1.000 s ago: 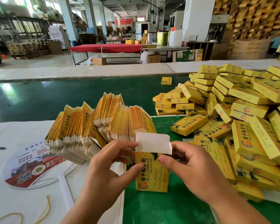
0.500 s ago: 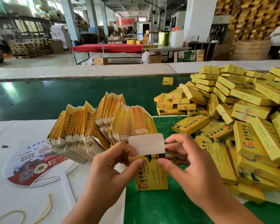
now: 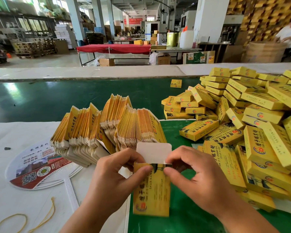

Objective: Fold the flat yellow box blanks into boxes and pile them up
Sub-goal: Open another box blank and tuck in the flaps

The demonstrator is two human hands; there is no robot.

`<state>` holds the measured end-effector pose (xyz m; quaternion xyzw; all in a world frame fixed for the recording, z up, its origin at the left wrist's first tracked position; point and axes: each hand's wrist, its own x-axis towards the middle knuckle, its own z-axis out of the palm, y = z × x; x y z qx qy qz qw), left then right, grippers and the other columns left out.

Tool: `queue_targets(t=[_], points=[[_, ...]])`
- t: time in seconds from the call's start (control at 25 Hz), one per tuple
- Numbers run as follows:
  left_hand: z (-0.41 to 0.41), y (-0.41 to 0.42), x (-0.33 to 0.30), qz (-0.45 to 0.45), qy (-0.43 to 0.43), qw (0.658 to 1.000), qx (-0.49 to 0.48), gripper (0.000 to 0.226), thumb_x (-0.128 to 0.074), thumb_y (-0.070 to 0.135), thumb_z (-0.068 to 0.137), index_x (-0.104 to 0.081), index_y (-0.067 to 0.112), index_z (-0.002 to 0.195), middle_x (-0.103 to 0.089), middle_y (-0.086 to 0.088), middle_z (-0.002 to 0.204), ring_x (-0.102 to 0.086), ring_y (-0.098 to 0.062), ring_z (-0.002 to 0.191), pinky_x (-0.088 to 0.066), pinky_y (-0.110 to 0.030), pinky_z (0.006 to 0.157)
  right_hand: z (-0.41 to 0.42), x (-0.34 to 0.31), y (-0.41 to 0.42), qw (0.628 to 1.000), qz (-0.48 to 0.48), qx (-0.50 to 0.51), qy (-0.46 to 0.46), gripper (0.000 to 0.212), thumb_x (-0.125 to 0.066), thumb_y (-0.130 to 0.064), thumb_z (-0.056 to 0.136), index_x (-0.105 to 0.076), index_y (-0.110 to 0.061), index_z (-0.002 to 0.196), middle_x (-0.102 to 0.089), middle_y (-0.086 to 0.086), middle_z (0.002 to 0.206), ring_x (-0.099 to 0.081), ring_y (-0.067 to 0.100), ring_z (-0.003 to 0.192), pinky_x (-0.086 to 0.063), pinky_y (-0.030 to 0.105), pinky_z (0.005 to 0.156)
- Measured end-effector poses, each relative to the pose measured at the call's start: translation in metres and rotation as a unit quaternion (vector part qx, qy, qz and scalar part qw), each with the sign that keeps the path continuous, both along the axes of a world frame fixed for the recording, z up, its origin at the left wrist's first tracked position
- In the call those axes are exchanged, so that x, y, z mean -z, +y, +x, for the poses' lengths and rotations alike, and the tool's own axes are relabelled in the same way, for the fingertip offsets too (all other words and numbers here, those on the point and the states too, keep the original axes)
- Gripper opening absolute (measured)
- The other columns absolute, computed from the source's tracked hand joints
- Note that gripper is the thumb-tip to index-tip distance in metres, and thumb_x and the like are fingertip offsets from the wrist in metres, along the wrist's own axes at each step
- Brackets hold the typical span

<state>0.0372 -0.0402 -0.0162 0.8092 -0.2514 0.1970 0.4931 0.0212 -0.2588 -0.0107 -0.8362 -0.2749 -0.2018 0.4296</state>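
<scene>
A yellow box (image 3: 152, 192) stands upright in front of me, its white top flap (image 3: 154, 153) raised. My left hand (image 3: 114, 180) pinches its upper left corner between thumb and fingers. My right hand (image 3: 196, 179) pinches the upper right corner the same way. Behind the hands leans a fanned stack of flat yellow blanks (image 3: 107, 125). To the right lies a big heap of folded yellow boxes (image 3: 252, 125).
A printed plastic hand fan (image 3: 35, 167) and a yellow rubber band (image 3: 23, 221) lie on the white cover at left. The green conveyor belt (image 3: 57, 98) runs across behind, with one lone box (image 3: 176, 83) on it. A person stands far right by a large drum (image 3: 265, 51).
Both hands have shifted up to the box's top corners and closed in on them. The white flap still stands up, and the box hangs slightly lower in view.
</scene>
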Motion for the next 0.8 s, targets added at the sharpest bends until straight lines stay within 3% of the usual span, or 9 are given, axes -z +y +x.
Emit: queue_targets(t=[0.16, 0.36, 0.44, 0.52, 0.64, 0.8], points=[[-0.001, 0.0, -0.004, 0.039, -0.04, 0.998, -0.02, 0.022, -0.071, 0.044, 0.077, -0.064, 0.025, 0.067, -0.063, 0.01, 0.068, -0.06, -0.011, 0.064, -0.044, -0.016, 0.055, 0.002, 0.001, 0.002, 0.999, -0.012, -0.024, 0.041, 0.016, -0.064, -0.038, 0.088, -0.064, -0.024, 0.08, -0.062, -0.012, 0.076, -0.061, 0.01, 0.075, -0.048, 0.017, 0.062], [-0.008, -0.002, -0.01, 0.033, -0.12, 0.992, -0.03, 0.023, -0.073, 0.04, 0.078, -0.068, 0.018, 0.073, -0.064, 0.013, 0.074, -0.06, -0.005, 0.072, -0.041, -0.007, 0.062, -0.005, -0.007, 0.002, 0.996, -0.009, -0.002, -0.088, 0.017, -0.064, -0.03, 0.091, -0.064, -0.016, 0.082, -0.061, -0.01, 0.083, -0.059, 0.005, 0.08, -0.045, 0.015, 0.066], [-0.009, 0.0, -0.011, 0.042, -0.12, 0.991, -0.032, 0.023, -0.073, 0.04, 0.078, -0.068, 0.018, 0.074, -0.064, 0.015, 0.077, -0.059, -0.002, 0.074, -0.039, -0.003, 0.063, -0.005, -0.008, 0.003, 0.995, -0.022, 0.008, -0.101, 0.018, -0.063, -0.03, 0.091, -0.065, -0.014, 0.085, -0.062, -0.008, 0.085, -0.059, 0.005, 0.082, -0.047, 0.017, 0.066], [-0.007, 0.002, -0.01, 0.055, -0.103, 0.993, -0.035, 0.026, -0.072, 0.044, 0.077, -0.067, 0.019, 0.073, -0.063, 0.018, 0.076, -0.059, -0.003, 0.074, -0.039, -0.004, 0.061, -0.005, -0.007, 0.004, 0.997, -0.027, 0.005, -0.079, 0.019, -0.061, -0.032, 0.091, -0.065, -0.015, 0.085, -0.063, -0.008, 0.084, -0.059, 0.004, 0.081, -0.049, 0.02, 0.064], [-0.004, 0.004, -0.008, 0.059, -0.08, 0.995, -0.029, 0.026, -0.072, 0.046, 0.076, -0.063, 0.022, 0.07, -0.062, 0.017, 0.07, -0.057, -0.008, 0.069, -0.038, -0.006, 0.058, -0.003, -0.006, 0.006, 0.997, -0.028, -0.007, -0.066, 0.017, -0.061, -0.031, 0.091, -0.063, -0.017, 0.083, -0.061, -0.011, 0.079, -0.058, 0.003, 0.075, -0.046, 0.015, 0.063], [-0.003, 0.002, -0.004, -0.009, -0.043, 0.999, 0.022, 0.018, -0.074, 0.037, 0.078, -0.062, 0.025, 0.073, -0.064, 0.009, 0.075, -0.059, -0.013, 0.071, -0.046, -0.018, 0.059, -0.002, -0.001, 0.006, 0.999, 0.005, -0.008, -0.034, 0.013, -0.062, -0.035, 0.091, -0.061, -0.022, 0.088, -0.061, -0.016, 0.079, -0.06, 0.004, 0.076, -0.045, 0.011, 0.065]])
